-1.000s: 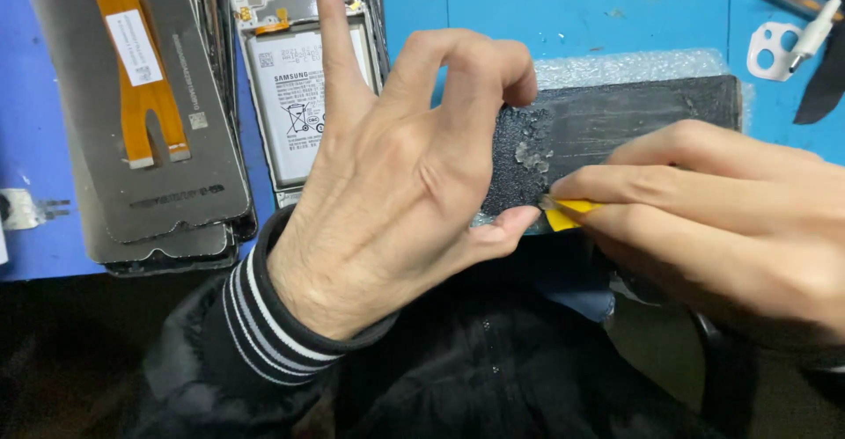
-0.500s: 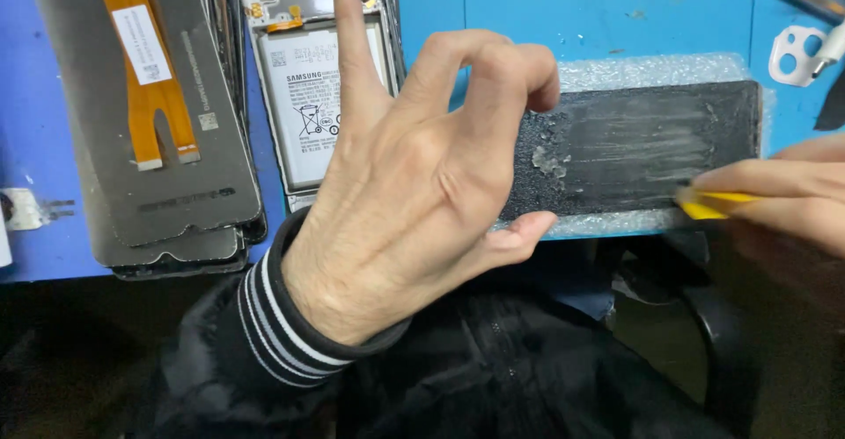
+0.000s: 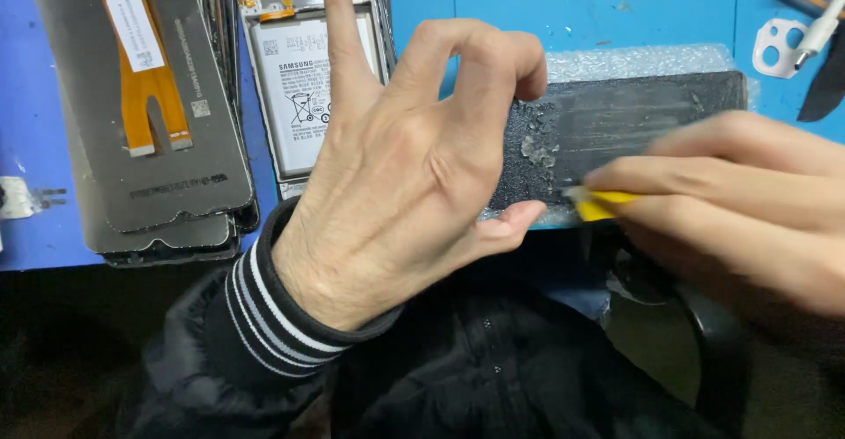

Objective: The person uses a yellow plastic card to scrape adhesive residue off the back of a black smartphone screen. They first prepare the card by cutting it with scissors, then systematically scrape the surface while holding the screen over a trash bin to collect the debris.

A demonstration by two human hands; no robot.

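Observation:
My left hand (image 3: 405, 166) pins the left end of a flat black phone panel (image 3: 634, 122) between thumb and bent fingers, index finger pointing up. The panel lies on a strip of bubble wrap (image 3: 634, 59) at the edge of the blue mat (image 3: 572, 3). Scraped residue shows near its left part. My right hand (image 3: 739, 201), blurred, pinches a small yellow scraper (image 3: 603, 203) whose tip touches the panel's near edge.
A stack of grey display panels (image 3: 158, 184) with an orange flex cable (image 3: 141, 61) lies at the left. Beside it is an open phone frame with a white battery (image 3: 295, 96). A white camera bezel piece (image 3: 779, 47) sits at the far right. My dark jacket fills the foreground.
My right hand with the yellow scraper went right along the panel's near edge, then came back left toward the middle. The left hand kept its hold.

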